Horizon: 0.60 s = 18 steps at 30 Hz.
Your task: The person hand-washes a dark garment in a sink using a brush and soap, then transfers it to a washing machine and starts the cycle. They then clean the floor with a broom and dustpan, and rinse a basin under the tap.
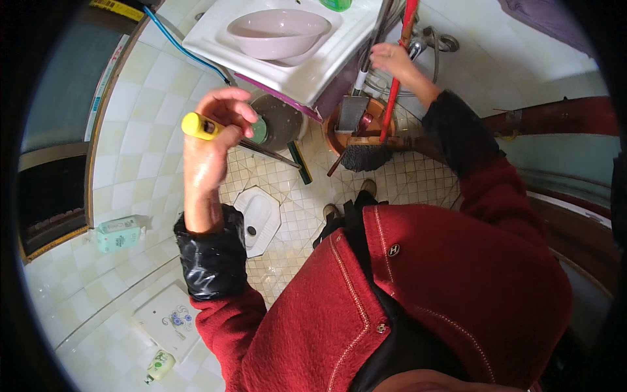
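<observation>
My left hand (215,132) is loosely curled round the yellow handle end (196,126) of a long metal pole. The pole slants down to a narrow dark green floor-tool head (300,162) with a yellow edge, on the tiled floor. My right hand (393,61) is raised at the dark pole of a dustpan (351,113); whether the fingers close on it is unclear. Beside that hand, a red pole (392,98) runs down to a dark-bristled broom head (366,156). The dustpan stands over an orange-brown basin (334,139), with the broom head at its near rim.
A white washbasin (299,83) holding a pale pink plastic basin (279,36) stands ahead. Beneath it is a bucket (289,117) of murky water. A squat toilet (255,223) is set in the floor left of my feet. A faucet (416,48) and hoses are at the right wall.
</observation>
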{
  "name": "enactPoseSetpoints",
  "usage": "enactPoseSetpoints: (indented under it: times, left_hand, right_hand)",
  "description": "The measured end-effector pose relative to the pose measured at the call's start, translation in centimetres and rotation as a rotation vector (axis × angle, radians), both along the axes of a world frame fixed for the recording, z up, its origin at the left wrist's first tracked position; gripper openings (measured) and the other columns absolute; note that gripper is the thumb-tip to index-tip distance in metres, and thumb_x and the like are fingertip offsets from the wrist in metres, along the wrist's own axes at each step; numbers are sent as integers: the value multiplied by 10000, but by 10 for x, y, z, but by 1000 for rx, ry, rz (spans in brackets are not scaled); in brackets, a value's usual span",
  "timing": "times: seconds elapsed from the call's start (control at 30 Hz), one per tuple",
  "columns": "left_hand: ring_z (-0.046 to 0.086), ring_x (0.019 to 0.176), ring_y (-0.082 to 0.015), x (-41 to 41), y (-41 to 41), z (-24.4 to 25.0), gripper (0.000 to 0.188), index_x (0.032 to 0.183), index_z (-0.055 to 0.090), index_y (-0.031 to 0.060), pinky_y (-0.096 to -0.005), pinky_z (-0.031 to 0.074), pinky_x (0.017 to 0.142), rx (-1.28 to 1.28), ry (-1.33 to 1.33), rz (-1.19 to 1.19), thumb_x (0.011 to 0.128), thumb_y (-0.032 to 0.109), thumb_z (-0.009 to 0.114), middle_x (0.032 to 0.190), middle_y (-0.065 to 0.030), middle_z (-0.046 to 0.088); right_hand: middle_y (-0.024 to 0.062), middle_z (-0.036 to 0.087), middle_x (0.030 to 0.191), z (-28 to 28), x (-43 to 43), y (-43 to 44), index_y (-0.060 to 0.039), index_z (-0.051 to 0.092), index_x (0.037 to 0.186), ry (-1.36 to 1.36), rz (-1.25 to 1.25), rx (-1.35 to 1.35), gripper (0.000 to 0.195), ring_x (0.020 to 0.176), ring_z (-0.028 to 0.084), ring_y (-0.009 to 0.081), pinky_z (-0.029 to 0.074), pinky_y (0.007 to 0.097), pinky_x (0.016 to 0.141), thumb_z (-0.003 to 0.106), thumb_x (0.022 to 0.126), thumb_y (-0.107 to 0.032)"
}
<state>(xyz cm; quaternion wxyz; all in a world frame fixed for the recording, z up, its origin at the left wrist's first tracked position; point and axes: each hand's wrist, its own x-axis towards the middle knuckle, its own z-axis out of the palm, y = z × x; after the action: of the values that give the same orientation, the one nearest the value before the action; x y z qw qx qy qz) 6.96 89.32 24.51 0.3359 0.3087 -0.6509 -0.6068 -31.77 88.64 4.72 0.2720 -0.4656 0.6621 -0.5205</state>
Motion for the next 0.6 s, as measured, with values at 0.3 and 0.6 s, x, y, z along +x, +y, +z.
enactPoseSetpoints:
  times: [0.3,0.6]
  left_hand:
    - [582,731,-165,-76,14,45,320,1038,547,-17,-243,426,674,-90,84,-87,730,-92,508,828,-95,607]
    - [581,840,-177,-137,44,35,361,1147,505,15,-285,448,769,-8,179,-165,825,109,639,939,-112,595]
  right_hand:
    - [100,510,1198,52,101,109,-3,451,1238,-197,516,144,502,794,594,157,497,273,702,659,793,-111]
    - [168,611,675,6,136,148,-11,558,890,340,169,101,208,609,622,335,502,417,554,563,828,-209]
